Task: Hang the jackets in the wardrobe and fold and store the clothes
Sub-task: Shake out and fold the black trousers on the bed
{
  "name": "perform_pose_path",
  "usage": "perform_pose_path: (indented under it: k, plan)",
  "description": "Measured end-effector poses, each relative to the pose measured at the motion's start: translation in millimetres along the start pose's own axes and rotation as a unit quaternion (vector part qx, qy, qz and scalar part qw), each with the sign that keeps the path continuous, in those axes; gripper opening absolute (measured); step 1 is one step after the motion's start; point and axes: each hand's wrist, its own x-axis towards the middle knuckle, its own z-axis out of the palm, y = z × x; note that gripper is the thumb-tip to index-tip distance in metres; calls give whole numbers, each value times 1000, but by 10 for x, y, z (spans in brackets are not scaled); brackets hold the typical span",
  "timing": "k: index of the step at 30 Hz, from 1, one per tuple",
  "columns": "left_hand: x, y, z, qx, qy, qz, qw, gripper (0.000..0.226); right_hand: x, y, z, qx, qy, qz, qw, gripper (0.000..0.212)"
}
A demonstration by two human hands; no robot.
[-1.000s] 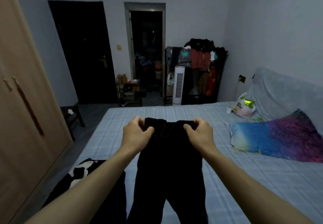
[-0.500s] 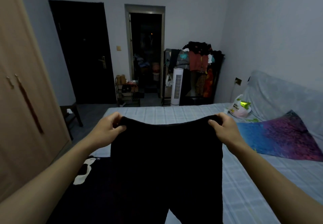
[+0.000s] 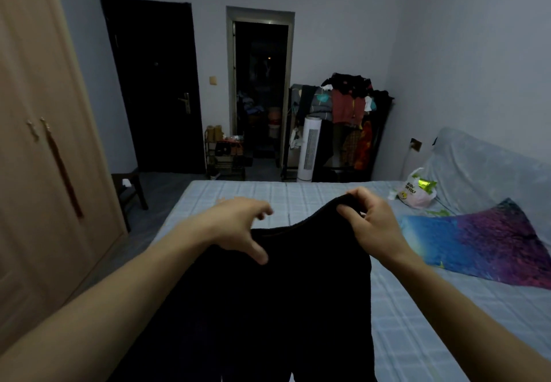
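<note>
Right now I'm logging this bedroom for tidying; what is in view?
black trousers: one, black, held over the bed
bed: one, pale blue check sheet, centre
pillow: one, blue-purple, right
plastic bag: one, white, far right corner of the bed
wardrobe: one, light wood, left, doors closed
clothes rack: one, piled, back wall
tower fan: one, white, by rack
door: one, dark, closed
left hand: thumb on waistband, fingers spread
right hand: pinches waistband

A home bedroom — bed (image 3: 313,199), wooden wardrobe (image 3: 44,143), clothes rack (image 3: 346,113) piled by the doorway (image 3: 259,89).
</note>
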Motion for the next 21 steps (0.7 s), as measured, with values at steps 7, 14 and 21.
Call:
perform_pose_path:
  k: [7,14,21]
  plan:
    - [310,-3,305,-65,16,58,996,22,-70,69,-15,-2,4,3,1000,8]
    - [362,-59,333,-15,-6,51,999,22,-91,153,-23,-17,35,9,999,6]
    - [421,39,363,-25,11,-53,998,19,-151,196,158,-33,54,8,998,11]
